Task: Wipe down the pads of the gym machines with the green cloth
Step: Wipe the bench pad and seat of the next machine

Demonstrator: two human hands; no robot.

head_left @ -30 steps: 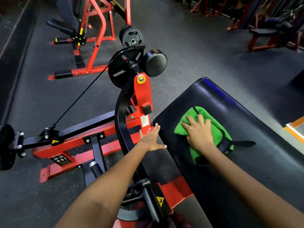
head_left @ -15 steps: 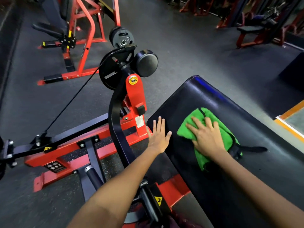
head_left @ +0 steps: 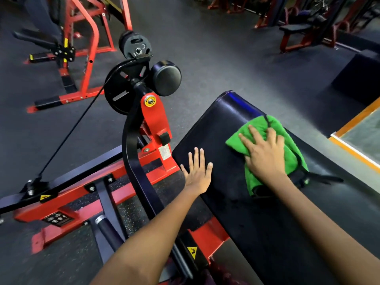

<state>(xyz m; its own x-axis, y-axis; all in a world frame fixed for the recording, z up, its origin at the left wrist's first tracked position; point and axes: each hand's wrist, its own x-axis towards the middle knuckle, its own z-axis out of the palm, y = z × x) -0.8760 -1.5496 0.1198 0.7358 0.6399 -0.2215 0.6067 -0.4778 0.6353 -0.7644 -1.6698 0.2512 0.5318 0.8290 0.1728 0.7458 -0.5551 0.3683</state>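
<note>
A long black bench pad (head_left: 216, 124) slopes from the middle of the view down to the lower right. The green cloth (head_left: 287, 140) lies bunched on its upper part. My right hand (head_left: 265, 153) presses flat on the cloth with fingers spread. My left hand (head_left: 198, 173) rests flat on the pad's left edge, fingers straight and pointing up the pad. A dark strap runs across the cloth and out to its right.
Left of the pad stands the machine's red and black frame (head_left: 154, 128) with a round black roller pad (head_left: 166, 78), a weight plate (head_left: 134, 47) and a cable. Another red rack (head_left: 86, 38) is at the upper left. More benches (head_left: 298, 29) stand at the upper right; an orange-edged mat (head_left: 353, 140) lies at the right.
My right hand has slid the green cloth up the pad towards its far end. My left hand has moved from the pad's side edge onto its surface.
</note>
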